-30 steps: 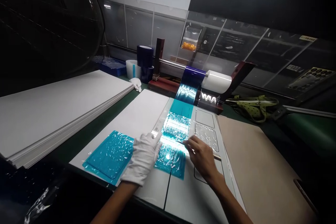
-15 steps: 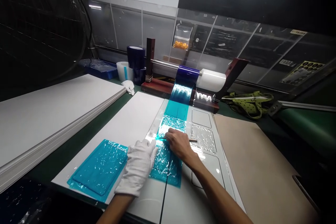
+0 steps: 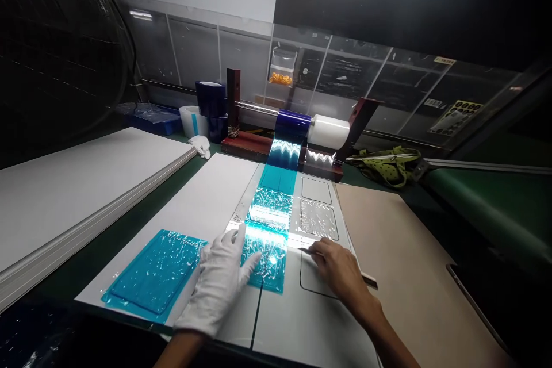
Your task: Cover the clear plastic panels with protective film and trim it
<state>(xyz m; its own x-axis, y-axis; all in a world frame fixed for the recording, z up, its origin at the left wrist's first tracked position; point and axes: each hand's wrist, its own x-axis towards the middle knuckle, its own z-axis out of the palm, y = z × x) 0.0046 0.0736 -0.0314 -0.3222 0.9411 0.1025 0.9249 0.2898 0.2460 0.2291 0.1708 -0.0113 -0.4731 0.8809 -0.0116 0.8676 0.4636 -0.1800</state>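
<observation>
My left hand (image 3: pixel 218 273), in a white glove, rests with fingers spread at the left edge of the blue-teal film strip (image 3: pixel 278 178). The thumb reaches over the wrinkled lower part of the film. A bright straight band crosses the film by the fingertips; whether it is a ruler or glare I cannot tell. My bare right hand (image 3: pixel 340 270) grips a slim craft knife (image 3: pixel 370 281), its tip pointing left just beyond the film's right edge. Under the film lies a pale sheet with black rounded outlines (image 3: pixel 316 191). To the left is a separate cut film piece (image 3: pixel 155 273).
A dark blue film roll (image 3: pixel 293 119) and a clear roll (image 3: pixel 330 130) hang on a wooden-ended stand. Stacked white boards (image 3: pixel 99 178) lie left, a brown board (image 3: pixel 388 241) right. Tape rolls (image 3: pixel 211 98) and a green patterned bag (image 3: pixel 388 167) sit behind.
My right hand has drawn the knife rightward, off the film and past its right edge. My left fingers have spread wider. The view has shifted slightly.
</observation>
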